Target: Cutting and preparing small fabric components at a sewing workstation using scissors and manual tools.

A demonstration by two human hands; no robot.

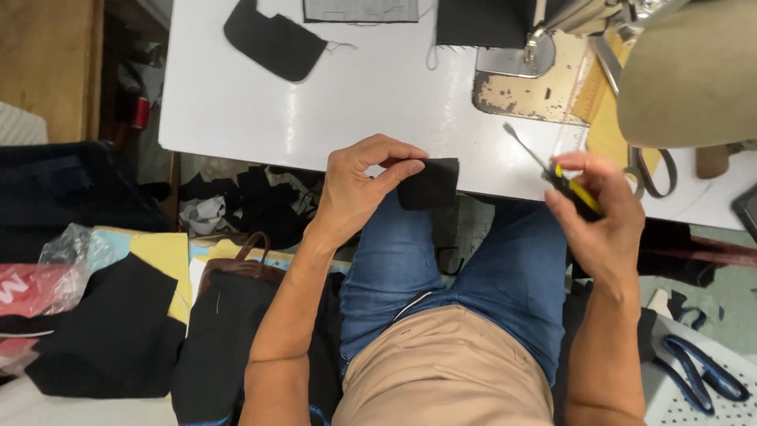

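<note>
My left hand (359,185) pinches a small black piece of fabric (432,183) between thumb and fingers, just at the near edge of the white table (378,102). My right hand (599,217) grips a screwdriver (564,180) with a black and yellow handle; its metal shaft points up and left over the table edge. The two hands are apart, above my lap in blue jeans.
A sewing machine (552,47) stands at the table's far right, with a beige arm (694,71) over it. Black fabric cutouts (272,39) lie at the table's far side. Piles of black cloth (118,331), a plastic bag and a brown bag lie at my left. Scissors (702,375) rest lower right.
</note>
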